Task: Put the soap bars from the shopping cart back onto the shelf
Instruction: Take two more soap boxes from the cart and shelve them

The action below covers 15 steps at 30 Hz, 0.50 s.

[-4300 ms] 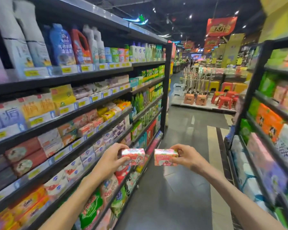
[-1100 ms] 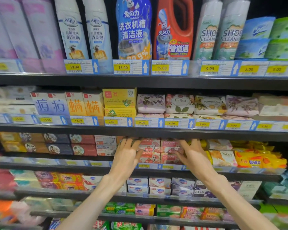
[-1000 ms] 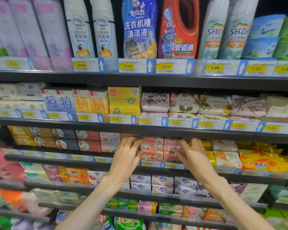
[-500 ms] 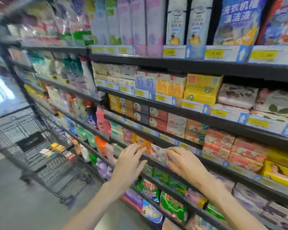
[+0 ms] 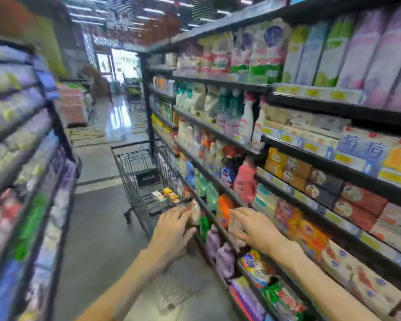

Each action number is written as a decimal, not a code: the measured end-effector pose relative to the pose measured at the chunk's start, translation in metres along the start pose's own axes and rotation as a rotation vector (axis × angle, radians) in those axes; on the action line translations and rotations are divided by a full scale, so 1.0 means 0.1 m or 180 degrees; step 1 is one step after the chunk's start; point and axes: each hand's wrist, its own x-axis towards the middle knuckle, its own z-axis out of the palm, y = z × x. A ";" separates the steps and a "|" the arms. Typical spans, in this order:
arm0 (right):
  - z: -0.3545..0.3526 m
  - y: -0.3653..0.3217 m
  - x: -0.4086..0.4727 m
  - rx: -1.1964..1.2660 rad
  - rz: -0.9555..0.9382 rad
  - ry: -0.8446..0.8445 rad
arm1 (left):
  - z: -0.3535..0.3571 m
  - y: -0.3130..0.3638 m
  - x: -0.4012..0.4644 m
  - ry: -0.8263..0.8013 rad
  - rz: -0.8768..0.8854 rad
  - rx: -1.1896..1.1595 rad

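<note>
Both hands off the shelf (image 5: 315,179), left grip (image 5: 171,230) and right grip (image 5: 255,230) released (blurred), soap bars (image 5: 166,195) ahead in cart (image 5: 134,177)

The aisle floor (image 5: 107,239) lies open between the left rack (image 5: 33,181) and the stocked shelf (image 5: 310,181) on the right. The shopping cart (image 5: 148,177) stands close beside that shelf, its top open above the soap bars (image 5: 166,195); its wire walls bar any sideways approach.
</note>
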 end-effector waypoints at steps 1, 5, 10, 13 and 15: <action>0.04 -0.17 0.22 0.0030 -0.0086 -0.0028 | -0.07 -0.22 -0.04 -0.0001 -0.0094 0.0079; 0.29 -0.75 1.09 0.0076 -0.0453 0.0083 | -0.29 -1.07 -0.19 -0.0065 -0.0411 0.0298; 0.54 -1.40 2.02 0.0052 -0.0882 -0.0039 | -0.40 -1.93 -0.33 -0.0233 -0.0758 0.0499; 0.72 -1.68 2.56 0.0039 -0.1090 -0.0093 | -0.38 -2.41 -0.32 -0.0145 -0.0937 0.0647; 0.85 -1.80 2.94 0.0136 -0.1175 -0.0137 | -0.34 -2.73 -0.26 -0.0160 -0.1083 0.0723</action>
